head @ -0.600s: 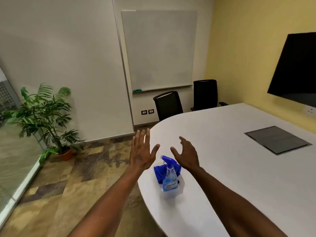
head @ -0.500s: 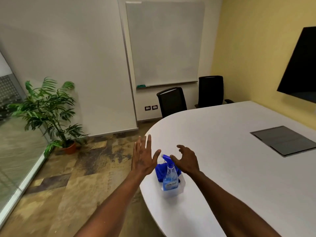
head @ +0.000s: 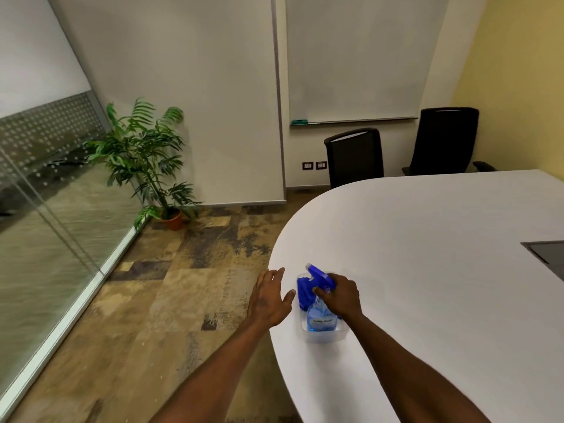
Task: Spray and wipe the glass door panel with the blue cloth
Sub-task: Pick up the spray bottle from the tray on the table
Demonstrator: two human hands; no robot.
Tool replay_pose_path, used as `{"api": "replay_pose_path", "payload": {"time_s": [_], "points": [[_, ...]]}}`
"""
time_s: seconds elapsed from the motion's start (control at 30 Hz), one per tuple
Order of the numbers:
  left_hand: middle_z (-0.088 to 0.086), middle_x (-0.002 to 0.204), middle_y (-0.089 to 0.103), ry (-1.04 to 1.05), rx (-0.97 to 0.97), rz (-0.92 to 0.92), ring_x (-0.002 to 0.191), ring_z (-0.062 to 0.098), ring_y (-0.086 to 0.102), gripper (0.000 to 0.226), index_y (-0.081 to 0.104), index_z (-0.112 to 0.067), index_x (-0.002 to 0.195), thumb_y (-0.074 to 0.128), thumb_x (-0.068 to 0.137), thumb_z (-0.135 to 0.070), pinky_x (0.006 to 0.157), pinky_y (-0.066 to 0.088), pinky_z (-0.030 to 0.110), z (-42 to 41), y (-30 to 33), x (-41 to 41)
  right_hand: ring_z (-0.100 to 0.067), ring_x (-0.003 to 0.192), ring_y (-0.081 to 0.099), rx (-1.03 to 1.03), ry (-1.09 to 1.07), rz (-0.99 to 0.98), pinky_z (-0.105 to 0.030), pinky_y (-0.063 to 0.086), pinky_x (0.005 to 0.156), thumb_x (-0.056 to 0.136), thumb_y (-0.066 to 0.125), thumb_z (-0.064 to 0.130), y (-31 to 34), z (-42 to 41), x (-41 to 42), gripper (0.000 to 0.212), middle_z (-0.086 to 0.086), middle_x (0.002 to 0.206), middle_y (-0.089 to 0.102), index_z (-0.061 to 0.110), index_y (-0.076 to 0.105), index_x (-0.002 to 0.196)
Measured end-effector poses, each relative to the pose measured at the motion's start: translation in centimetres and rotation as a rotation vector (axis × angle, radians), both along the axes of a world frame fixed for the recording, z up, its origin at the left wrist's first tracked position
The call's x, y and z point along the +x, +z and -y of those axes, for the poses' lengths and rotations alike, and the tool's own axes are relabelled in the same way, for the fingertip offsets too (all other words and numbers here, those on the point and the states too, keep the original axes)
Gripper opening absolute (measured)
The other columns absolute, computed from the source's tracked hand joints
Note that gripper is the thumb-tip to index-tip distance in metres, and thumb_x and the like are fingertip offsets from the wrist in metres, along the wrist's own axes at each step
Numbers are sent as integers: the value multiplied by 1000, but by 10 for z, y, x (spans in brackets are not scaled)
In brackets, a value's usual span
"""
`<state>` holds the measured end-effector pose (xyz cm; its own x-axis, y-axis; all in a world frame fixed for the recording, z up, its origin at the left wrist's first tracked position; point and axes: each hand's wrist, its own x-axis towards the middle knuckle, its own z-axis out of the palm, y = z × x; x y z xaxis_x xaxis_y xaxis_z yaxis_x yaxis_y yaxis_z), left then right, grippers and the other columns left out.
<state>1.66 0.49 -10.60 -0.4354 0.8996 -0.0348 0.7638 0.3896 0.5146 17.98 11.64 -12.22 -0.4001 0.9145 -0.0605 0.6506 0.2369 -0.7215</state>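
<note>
Opening stage only: right hand (head: pixel 340 296) closed around the neck of the spray bottle (head: pixel 319 312), left hand (head: pixel 268 297) open with fingers spread just beside the blue cloth (head: pixel 303 293), not touching it as far as visible; nothing yet sprayed or wiped, judging by both items resting in a clear tray (head: pixel 322 335). Tray set at the rounded near edge of the white surface (head: pixel 427 254), directly beneath the right hand. Glass door panel (head: pixel 45 209) well apart to the left of the left hand, potted plant (head: pixel 146 160), whiteboard (head: pixel 354 56) and two black chairs (head: pixel 354 155) far beyond both hands.
</note>
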Motion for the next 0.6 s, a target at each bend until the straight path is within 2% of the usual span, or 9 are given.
{"api": "replay_pose_path", "payload": {"time_s": [0.13,0.23,0.43,0.5,0.6], "points": [[4,164,34,20,-5,17,154,24,22,70,28,-22,158,57,98,-45,124,24,36,10,-8,2,-26,99,70,61,50,-9,-30,50,80,87,78,36,4,2,0,39,-8,109,76,13,71,118],[1,166,29,31,35,56,154,21,23,77,23,-25,160,60,96,-47,123,28,37,17,-9,6,-19,86,67,96,52,-48,-25,44,74,87,76,40,14,6,2,40,-9,102,77,12,71,115],[-3,169,21,46,135,101,156,19,19,87,16,-29,161,63,92,-56,124,28,39,39,9,11,-13,73,61,265,179,-173,-28,50,76,85,78,41,77,33,-9,37,-1,86,74,13,74,110],[-6,168,24,67,212,131,155,16,23,92,18,-32,160,66,87,-62,125,31,38,51,13,9,-10,63,58,320,263,-213,-22,47,73,85,78,40,98,47,-19,32,6,77,66,15,74,106],[-11,160,38,86,317,195,146,10,38,100,27,-34,156,74,75,-69,119,41,40,73,17,5,-3,58,56,385,365,-307,-17,42,66,85,80,39,122,74,-39,28,10,69,62,18,75,102]]}}
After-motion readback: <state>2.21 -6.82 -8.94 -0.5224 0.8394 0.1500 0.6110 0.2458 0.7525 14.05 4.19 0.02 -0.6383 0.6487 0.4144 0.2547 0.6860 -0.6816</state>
